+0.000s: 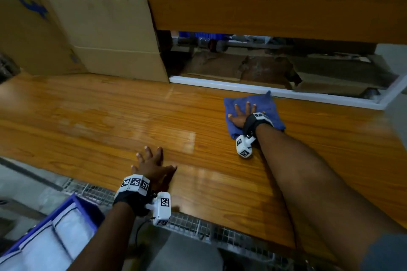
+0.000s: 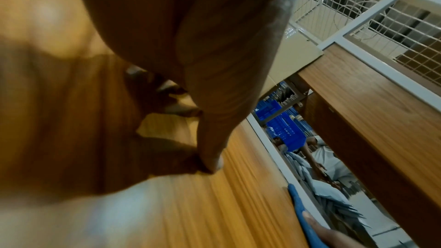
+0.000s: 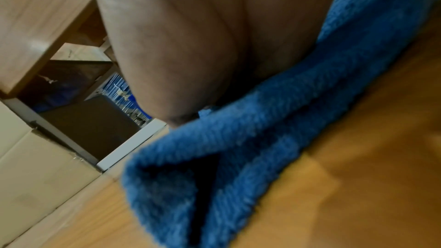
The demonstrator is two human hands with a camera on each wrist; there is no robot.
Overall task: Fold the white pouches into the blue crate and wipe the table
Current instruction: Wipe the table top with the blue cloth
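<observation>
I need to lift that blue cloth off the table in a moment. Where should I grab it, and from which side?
Take the blue cloth by its near-left folded edge, probably coming from the left. There the layers bulge up off the table, leaving a pocket for fingers. The right hand presses flat on the middle, and the far edge lies against the white frame, so pinching there looks awkward.

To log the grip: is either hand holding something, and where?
Nothing is gripped. The right hand presses flat on the middle of the cloth; the left hand rests on the table.
</observation>
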